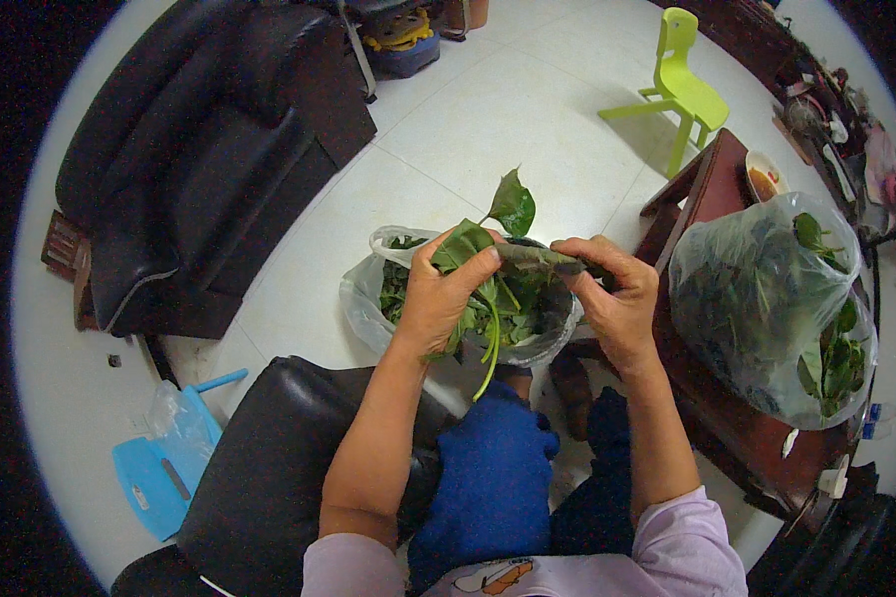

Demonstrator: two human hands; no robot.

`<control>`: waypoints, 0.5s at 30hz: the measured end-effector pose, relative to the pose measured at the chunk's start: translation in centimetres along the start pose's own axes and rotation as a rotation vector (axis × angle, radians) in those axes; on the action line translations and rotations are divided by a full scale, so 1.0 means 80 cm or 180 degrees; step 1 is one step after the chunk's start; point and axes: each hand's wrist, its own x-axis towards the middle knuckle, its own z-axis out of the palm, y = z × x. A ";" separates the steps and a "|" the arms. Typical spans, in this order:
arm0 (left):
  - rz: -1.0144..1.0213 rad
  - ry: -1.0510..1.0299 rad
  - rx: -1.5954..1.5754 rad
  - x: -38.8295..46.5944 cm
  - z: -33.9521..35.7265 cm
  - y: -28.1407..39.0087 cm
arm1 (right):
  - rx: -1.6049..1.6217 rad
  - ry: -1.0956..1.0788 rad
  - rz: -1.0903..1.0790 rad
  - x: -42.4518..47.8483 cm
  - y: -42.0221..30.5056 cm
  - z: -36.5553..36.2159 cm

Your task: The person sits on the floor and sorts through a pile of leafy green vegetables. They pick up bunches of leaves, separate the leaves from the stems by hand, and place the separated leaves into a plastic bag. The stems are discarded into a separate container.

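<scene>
My left hand [437, 298] grips a small bunch of leafy green stems [490, 339], whose pale ends hang down over my lap. One broad leaf [513, 205] on a thin stalk sticks up beyond the fingers. Between my two hands stretches a dull, grey-green folded leaf [534, 257]. My right hand [618, 295] pinches its far end between thumb and fingers. Beneath the hands stands a round container [556, 343], apparently lined with clear plastic, with green leaves inside. Beside it on the left, a translucent plastic bag [362, 291] holds more leaves; my left hand partly hides both.
A dark red wooden table [705, 179] at the right bears a large plastic bag of greens [747, 291] and a bowl [765, 175]. Ahead stands a lime-green child's chair [687, 93]. Black sofas [216, 164] flank the left, with a blue plastic stool-like object [153, 485] nearby.
</scene>
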 end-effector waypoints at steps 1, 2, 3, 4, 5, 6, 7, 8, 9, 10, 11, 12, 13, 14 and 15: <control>0.0012 -0.0005 0.0001 0.000 -0.002 -0.001 | 0.0050 0.0050 0.0159 -0.004 -0.003 0.001; 0.0023 -0.0010 0.0002 0.001 -0.003 -0.001 | 0.0101 0.0100 0.0318 -0.006 -0.006 0.002; 0.0030 -0.0026 -0.0003 0.001 -0.003 -0.001 | 0.0267 0.0178 0.0531 -0.004 -0.008 0.003; -0.0006 -0.0036 -0.0005 0.001 -0.002 0.001 | 0.0435 0.0258 0.0745 -0.003 -0.010 0.003; -0.0042 -0.0046 -0.0007 -0.001 0.001 0.005 | 0.0602 0.0339 0.0958 -0.001 -0.010 0.003; -0.0077 -0.0051 -0.0007 -0.004 0.003 0.009 | 0.0688 0.0336 0.1012 0.000 -0.008 0.003; -0.0197 -0.0039 -0.0063 -0.005 0.003 0.009 | 0.0912 0.0361 0.1233 0.000 -0.010 0.004; -0.0317 -0.0028 -0.0120 -0.006 0.003 0.010 | 0.1135 0.0388 0.1453 0.001 -0.014 0.004; -0.0436 -0.0018 -0.0174 -0.006 0.004 0.010 | 0.1362 0.0415 0.1671 0.002 -0.017 0.005; -0.0458 -0.0003 -0.0207 -0.006 0.005 0.010 | 0.1467 0.0395 0.1722 0.002 -0.017 0.006; -0.0480 0.0011 -0.0241 -0.006 0.006 0.010 | 0.1572 0.0375 0.1772 0.003 -0.017 0.006; -0.0501 0.0031 -0.0271 -0.006 0.006 0.010 | 0.1682 0.0351 0.1823 0.003 -0.017 0.008; -0.0530 0.0025 -0.0279 -0.006 0.006 0.009 | 0.1663 0.0400 0.1910 0.004 -0.019 0.009; -0.0558 0.0019 -0.0287 -0.005 0.004 0.008 | 0.1644 0.0448 0.1997 0.005 -0.021 0.011; -0.0587 0.0011 -0.0299 -0.004 0.004 0.006 | 0.1619 0.0498 0.2084 0.005 -0.023 0.011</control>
